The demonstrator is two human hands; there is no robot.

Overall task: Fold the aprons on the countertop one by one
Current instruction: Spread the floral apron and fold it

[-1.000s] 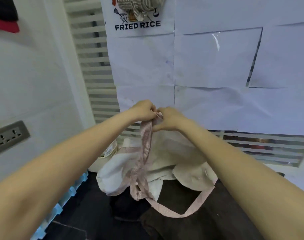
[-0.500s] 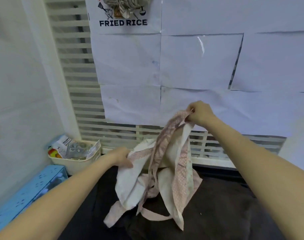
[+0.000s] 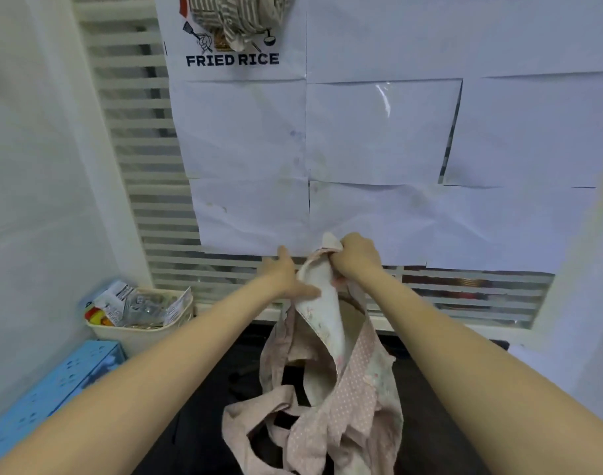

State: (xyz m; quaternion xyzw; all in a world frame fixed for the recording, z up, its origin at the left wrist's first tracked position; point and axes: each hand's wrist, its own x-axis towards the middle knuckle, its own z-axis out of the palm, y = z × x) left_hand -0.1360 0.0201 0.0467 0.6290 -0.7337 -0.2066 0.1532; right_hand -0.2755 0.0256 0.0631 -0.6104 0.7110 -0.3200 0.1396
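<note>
Right hand (image 3: 356, 258) is up high, fist clamped round the top of the cream and pink dotted fabric apron (image 3: 330, 358), bunching the cloth so a little tuft pokes out above the knuckles. Left hand (image 3: 286, 277) sits just beside it, fingers fairly straight and spread, thumb lying against the cream panel just below that fist; it touches the cloth, though whether it truly grips I cannot tell. The two hands are close together, nearly touching.

The apron hangs from that raised grip, cream side twisted inward, pink dotted straps looping down, and its lower end piles onto the black countertop (image 3: 430, 406).

Left of the apron, against the wall, stands a cream plastic basket (image 3: 135, 335) stuffed with crinkled packets and wrappers. In front of the basket, farther left of the apron, lies a light blue perforated plastic tray (image 3: 49, 392).

Behind the apron, white paper sheets (image 3: 379, 132) cover a slatted white grille (image 3: 142, 186), one printed "FRIED RICE". Bare black counter shows on both sides of the apron, wider to its right.
</note>
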